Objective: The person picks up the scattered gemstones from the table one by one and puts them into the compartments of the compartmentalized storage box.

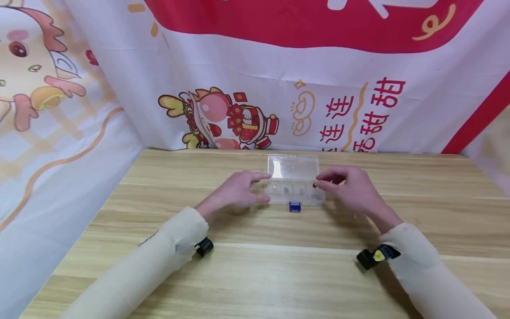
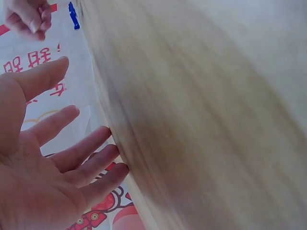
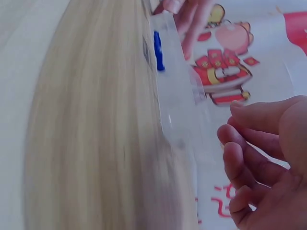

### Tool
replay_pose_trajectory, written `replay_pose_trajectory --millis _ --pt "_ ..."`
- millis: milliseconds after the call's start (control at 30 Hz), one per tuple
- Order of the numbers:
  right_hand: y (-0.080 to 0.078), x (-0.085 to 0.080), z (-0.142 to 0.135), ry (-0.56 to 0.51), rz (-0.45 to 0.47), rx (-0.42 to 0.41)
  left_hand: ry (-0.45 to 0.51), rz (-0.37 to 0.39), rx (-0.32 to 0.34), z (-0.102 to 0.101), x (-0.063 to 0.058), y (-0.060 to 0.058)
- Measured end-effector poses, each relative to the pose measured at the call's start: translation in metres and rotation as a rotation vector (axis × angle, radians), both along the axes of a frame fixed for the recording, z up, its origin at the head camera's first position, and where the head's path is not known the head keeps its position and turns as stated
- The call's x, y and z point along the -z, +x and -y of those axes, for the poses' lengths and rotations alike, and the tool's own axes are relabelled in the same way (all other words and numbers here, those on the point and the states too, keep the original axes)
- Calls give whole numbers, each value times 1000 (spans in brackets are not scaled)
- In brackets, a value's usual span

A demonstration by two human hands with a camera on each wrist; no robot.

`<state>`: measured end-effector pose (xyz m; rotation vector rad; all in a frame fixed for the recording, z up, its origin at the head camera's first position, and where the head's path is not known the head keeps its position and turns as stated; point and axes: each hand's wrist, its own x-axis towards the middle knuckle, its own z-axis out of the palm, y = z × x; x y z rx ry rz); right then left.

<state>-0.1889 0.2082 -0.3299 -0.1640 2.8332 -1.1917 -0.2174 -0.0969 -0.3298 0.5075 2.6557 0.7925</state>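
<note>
A small clear plastic box with compartments sits toward the back of the table, its transparent lid raised behind it. A blue latch hangs at its front edge. My left hand is at the box's left end, thumb and forefinger spread along that side. Over the right end, my right hand has thumb and forefinger drawn close together, with nothing showing between them in the right wrist view. A tiny dark bead appears just beside those fingertips, over the rightmost compartment.
A tiny clear round piece lies on the wooden table below my right hand. Behind the table hangs a printed white and red cloth, and another cloth runs along the left side.
</note>
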Motion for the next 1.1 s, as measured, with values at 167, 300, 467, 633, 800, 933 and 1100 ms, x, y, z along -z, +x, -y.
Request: replay_pose_trajectory --millis 167,300,467,633,800,933,1100 --pt "6 3 -27 -8 3 2 -23 -10 -7 1 -2 0" --pt "10 8 -45 12 20 0 -36 7 -22 0 -6 2" --pt "13 15 -63 49 92 -3 -36 26 -39 -2 -7 3" --pt "12 22 -73 35 174 -8 -37 34 -45 -3 -6 1" --pt "10 24 -76 27 211 1 -34 41 -49 -5 -5 0" --pt "11 26 -76 46 209 8 -27 46 -51 -6 -6 2" --pt "11 26 -75 90 183 13 -11 52 -51 -7 -6 3"
